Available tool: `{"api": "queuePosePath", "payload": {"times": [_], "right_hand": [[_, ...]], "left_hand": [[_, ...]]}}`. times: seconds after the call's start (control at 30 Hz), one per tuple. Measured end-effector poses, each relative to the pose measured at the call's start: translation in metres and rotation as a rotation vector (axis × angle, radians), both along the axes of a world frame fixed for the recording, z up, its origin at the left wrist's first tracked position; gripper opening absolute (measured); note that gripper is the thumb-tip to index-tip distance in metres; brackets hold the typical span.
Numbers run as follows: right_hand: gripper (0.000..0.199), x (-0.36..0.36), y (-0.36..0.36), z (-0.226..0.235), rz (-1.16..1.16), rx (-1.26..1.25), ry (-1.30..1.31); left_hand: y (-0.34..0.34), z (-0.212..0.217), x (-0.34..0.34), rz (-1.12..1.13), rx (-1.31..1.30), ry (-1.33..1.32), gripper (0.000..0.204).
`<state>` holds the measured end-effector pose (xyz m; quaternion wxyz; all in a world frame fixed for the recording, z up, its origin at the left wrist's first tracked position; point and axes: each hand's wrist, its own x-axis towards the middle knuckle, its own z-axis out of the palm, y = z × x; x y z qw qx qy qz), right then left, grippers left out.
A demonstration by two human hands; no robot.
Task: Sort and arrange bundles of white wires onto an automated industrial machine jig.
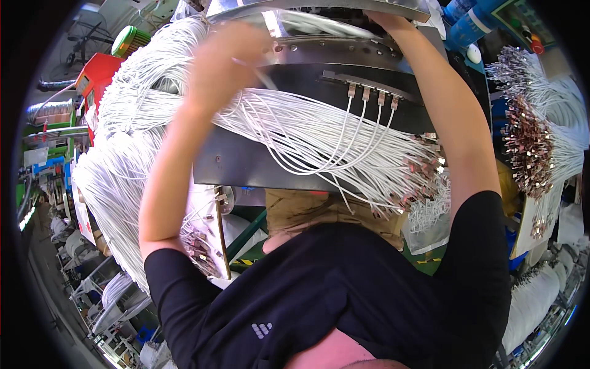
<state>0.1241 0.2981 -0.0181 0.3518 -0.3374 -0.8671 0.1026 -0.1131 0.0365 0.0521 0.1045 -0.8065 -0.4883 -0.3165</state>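
My left hand, smeared by motion, is raised over the left end of the dark work surface, beside the big heap of white cables. A pale strand shows by its fingers, but whether they grip it is unclear. Across the surface lies a thick bundle of white cables with metal plugs at its right end. Several cables stand with their USB plugs in a dark holder strip. My right hand reaches to the far side, its fingers hidden under a metal bar.
A perforated metal rail runs behind the holder strip. More cables with bare plugs hang at the right. A red bin and a green round container stand at the far left. Blue cylinders are at the far right.
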Motion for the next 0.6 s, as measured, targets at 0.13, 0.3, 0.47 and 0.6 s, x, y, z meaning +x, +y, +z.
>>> {"api": "queuePosePath", "payload": {"times": [0.13, 0.3, 0.47, 0.6], "right_hand": [[0.040, 0.003, -0.053, 0.012, 0.117, -0.286, 0.115], [0.026, 0.059, -0.101, -0.020, -0.002, 0.080, -0.199], [0.026, 0.103, -0.131, -0.011, 0.044, 0.076, -0.257], [0.025, 0.135, -0.154, -0.003, 0.150, -0.187, -0.287]], "left_hand": [[-0.035, 0.073, -0.153, 0.987, -0.006, 0.164, 0.032], [-0.058, 0.017, -0.046, 0.812, -0.191, -0.157, 0.026], [-0.055, -0.071, 0.126, -0.112, -0.155, -0.065, 0.023], [-0.055, -0.085, 0.161, -0.076, -0.141, -0.129, 0.021]]}}
